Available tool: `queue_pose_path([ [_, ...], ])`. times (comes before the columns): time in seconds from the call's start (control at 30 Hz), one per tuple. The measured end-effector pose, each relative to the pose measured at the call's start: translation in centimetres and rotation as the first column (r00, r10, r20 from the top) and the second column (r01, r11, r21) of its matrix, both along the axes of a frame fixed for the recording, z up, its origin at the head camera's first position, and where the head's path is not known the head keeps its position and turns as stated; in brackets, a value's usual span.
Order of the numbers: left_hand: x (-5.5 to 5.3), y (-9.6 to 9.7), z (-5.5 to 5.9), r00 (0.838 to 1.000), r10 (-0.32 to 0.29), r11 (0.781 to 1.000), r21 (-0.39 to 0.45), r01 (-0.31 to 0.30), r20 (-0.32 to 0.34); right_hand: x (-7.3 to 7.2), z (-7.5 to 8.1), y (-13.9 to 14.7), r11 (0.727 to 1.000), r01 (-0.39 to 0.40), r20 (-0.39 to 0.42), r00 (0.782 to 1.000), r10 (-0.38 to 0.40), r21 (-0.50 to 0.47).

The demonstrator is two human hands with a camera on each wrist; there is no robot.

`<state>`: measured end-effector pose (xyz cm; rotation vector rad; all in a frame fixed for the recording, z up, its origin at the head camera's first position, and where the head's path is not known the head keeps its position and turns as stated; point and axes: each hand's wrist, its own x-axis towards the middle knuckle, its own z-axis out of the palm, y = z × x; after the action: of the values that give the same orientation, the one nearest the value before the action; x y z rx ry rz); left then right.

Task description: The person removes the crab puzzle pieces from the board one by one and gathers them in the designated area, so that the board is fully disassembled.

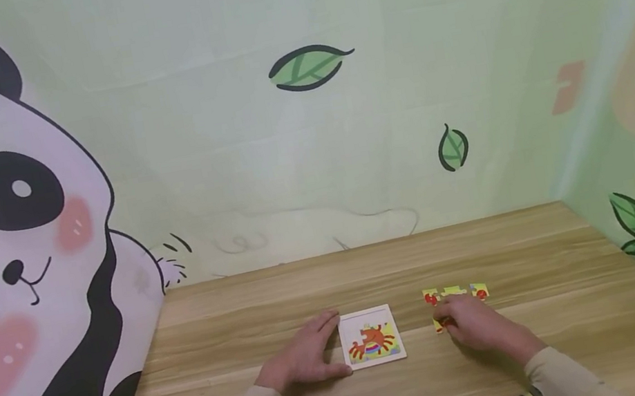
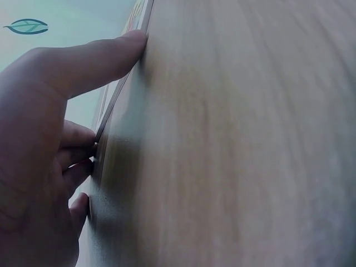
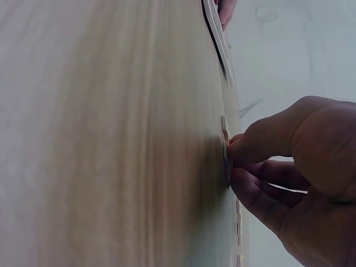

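A puzzle tray (image 1: 351,323) lies flat on the wooden surface (image 1: 224,319), between the two hands. The crab picture (image 1: 373,343) in it is filled along the near part, while the far part shows bare white. The left hand (image 1: 308,353) is spread along the tray's left side, thumb at the near left corner and fingertips at the far left corner; it braces the tray rather than clenching it. The right hand (image 1: 470,321) pinches a red and yellow puzzle piece (image 3: 227,161) between thumb and fingers, to the right of the tray and well apart from it. Whether this piece is lifted clear of the surface I cannot tell. Beyond the right hand lie more loose pieces in a row: a left one (image 1: 430,296), a middle one (image 1: 452,289) and a right one (image 1: 481,290).

The piece looks thin and stiff, probably card or thin wood, so it should be very light and bend little. Lying flat, it would give fingertips only a slim edge, and its smooth-looking face might slide; a pinch across two opposite edges seems the best hold, leaving the knobs, likely its weakest parts, unstressed. The tray also looks light and apt to skid if pushed, so holding it by the raised rim, clear of the fitted picture, makes sense.
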<state>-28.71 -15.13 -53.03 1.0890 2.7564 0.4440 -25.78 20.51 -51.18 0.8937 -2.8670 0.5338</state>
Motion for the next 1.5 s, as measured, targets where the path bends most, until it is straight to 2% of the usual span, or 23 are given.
queue_pose_path([
  [0.57, 0.3, 0.0, 0.3, 1.0, 0.018, 1.0, -0.017, -0.017, 0.005, 0.1, 0.0, 0.1, 1.0, 0.001, 0.011, 1.0, 0.0, -0.023],
  [0.8, 0.3, 0.1, 0.1, 0.999, 0.031, 0.999, -0.032, -0.031, 0.015, 0.0, -0.1, 0.1, 0.999, 0.036, 0.012, 0.999, -0.036, -0.036],
  [1.23, 0.0, 0.1, -0.1, 1.0, 0.029, 0.999, -0.035, -0.029, 0.005, 0.2, 0.7, -0.9, 0.994, 0.092, 0.04, 0.995, -0.09, -0.062],
  [1.5, 0.1, 0.0, 0.0, 1.0, 0.028, 0.999, -0.029, -0.028, 0.006, 0.0, 1.2, -1.9, 0.996, 0.073, 0.012, 0.997, -0.073, -0.054],
])
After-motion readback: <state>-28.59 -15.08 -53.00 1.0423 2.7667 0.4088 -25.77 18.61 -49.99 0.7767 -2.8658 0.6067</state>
